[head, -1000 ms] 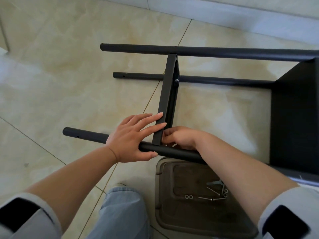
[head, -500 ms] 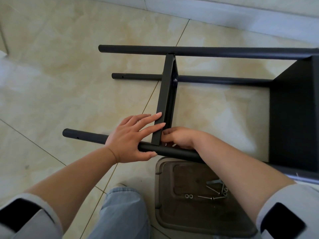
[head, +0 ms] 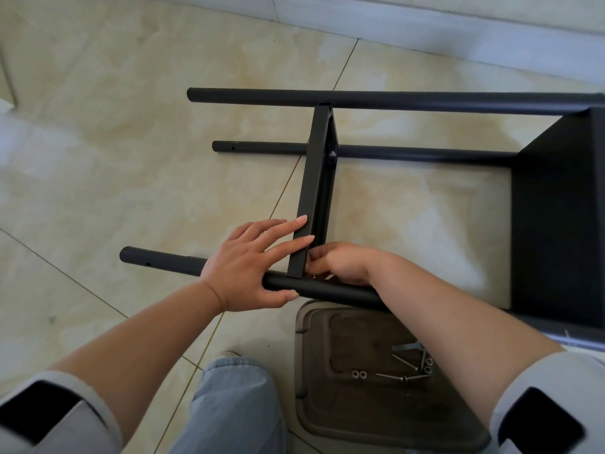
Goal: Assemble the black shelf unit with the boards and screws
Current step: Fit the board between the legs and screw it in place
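Note:
The black shelf unit lies on its side on the tile floor. A narrow black board (head: 316, 178) runs from the far pole (head: 393, 98) down to the near pole (head: 163, 261). My left hand (head: 242, 267) lies over the near pole with straight fingers pressing the board's lower end and its thumb along the pole's near side. My right hand (head: 340, 263) is curled at the joint of board and pole, its fingertips pinching a small metal screw (head: 313, 275) that is mostly hidden. A fitted screw (head: 332, 154) shows higher up the board.
A third pole (head: 262, 148) lies on the floor behind. A wide black shelf panel (head: 556, 208) closes the frame at the right. Below my arms is a brown plastic tray (head: 327, 414) holding several loose screws (head: 402, 376) and two nuts (head: 359, 374). My knee (head: 235, 404) is at bottom centre.
Both hands stay at the joint. My right hand's fingers have shifted slightly against the board's lower end. The frame has not moved.

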